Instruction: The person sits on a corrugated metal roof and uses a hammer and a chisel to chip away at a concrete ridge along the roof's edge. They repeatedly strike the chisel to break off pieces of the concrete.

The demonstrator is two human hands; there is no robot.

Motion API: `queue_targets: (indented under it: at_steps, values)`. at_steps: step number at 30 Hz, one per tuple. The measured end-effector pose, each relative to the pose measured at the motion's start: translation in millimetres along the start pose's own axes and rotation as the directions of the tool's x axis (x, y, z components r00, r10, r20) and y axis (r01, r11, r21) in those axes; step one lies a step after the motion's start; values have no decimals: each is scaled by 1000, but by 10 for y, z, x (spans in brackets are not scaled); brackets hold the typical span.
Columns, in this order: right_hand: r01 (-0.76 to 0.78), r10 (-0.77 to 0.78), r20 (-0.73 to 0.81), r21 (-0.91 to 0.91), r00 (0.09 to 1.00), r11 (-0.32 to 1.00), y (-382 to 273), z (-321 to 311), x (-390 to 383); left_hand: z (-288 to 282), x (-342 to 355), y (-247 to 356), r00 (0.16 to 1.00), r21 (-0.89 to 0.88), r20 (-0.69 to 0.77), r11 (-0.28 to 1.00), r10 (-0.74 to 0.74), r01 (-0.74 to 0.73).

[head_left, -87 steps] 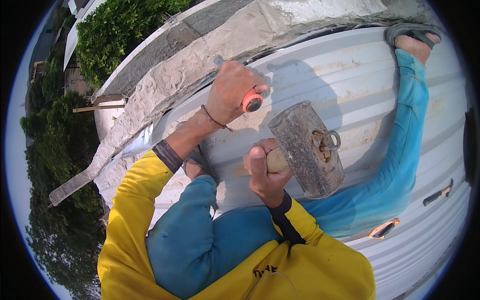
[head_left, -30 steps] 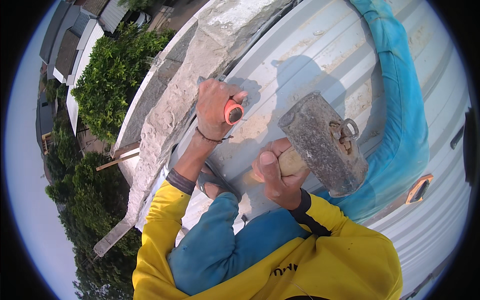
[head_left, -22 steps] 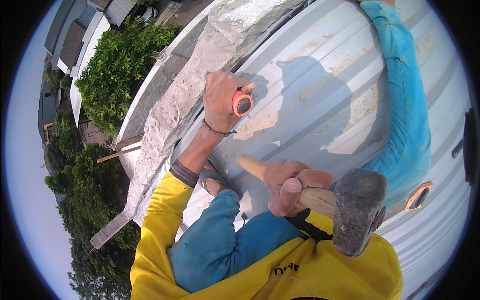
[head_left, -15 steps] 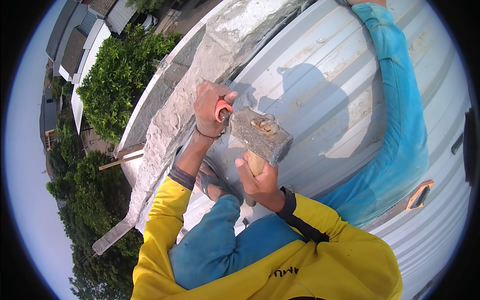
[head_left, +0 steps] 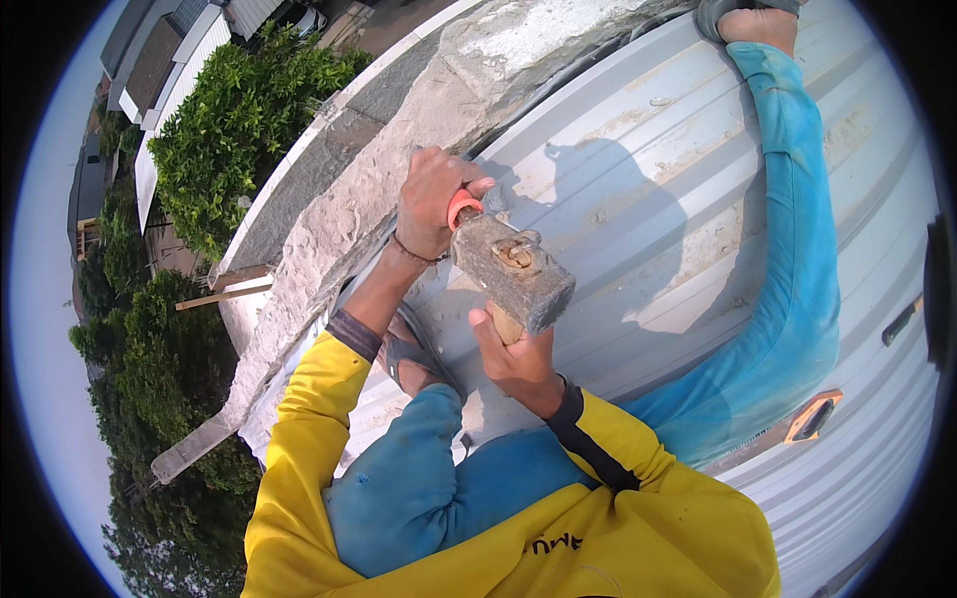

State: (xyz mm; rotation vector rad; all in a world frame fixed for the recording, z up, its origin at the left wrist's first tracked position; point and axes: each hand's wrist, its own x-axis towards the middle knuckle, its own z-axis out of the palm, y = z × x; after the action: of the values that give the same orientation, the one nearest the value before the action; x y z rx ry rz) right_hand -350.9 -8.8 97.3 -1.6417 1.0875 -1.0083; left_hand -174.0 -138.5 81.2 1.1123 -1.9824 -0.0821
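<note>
My left hand (head_left: 427, 204) is closed around a chisel with an orange-red collar (head_left: 464, 207), next to the rough concrete wall edge (head_left: 369, 189). The chisel's blade is out of sight behind my hand. My right hand (head_left: 523, 371) grips the pale wooden handle (head_left: 505, 325) of a club hammer. Its worn grey block head (head_left: 513, 276) sits right at the chisel's near end; whether they touch I cannot tell. Both hands are over the ribbed metal roof (head_left: 598, 309).
One sandalled foot (head_left: 407, 361) is below my left wrist, the other (head_left: 763, 25) at the far right. A handsaw with an orange handle (head_left: 814, 417) lies beside my right leg (head_left: 797, 259). A dark-handled tool (head_left: 902, 321) is farther right. Left of the wall, the drop shows trees (head_left: 169, 369).
The hammer head has come closer to the chisel's end, closing the small gap between them. The view has shifted slightly, showing more of the far foot.
</note>
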Motion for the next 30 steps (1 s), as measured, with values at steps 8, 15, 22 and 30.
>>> queue_targets:
  at_steps: [8,15,22,30]
  values:
    - [-290,168,237,756,957,587,301,-89,-343,24,-11,14,998,-15,57,1000,-13,14]
    - [-335,336,57,332,940,882,135,148,32,-188,-164,-289,992,164,129,986,-11,-10]
    - [-227,322,-59,592,945,773,-152,-119,102,-109,158,150,999,31,26,999,25,-25]
    - [461,-343,-319,462,883,757,-232,-550,225,167,413,142,993,-70,-116,997,-27,18]
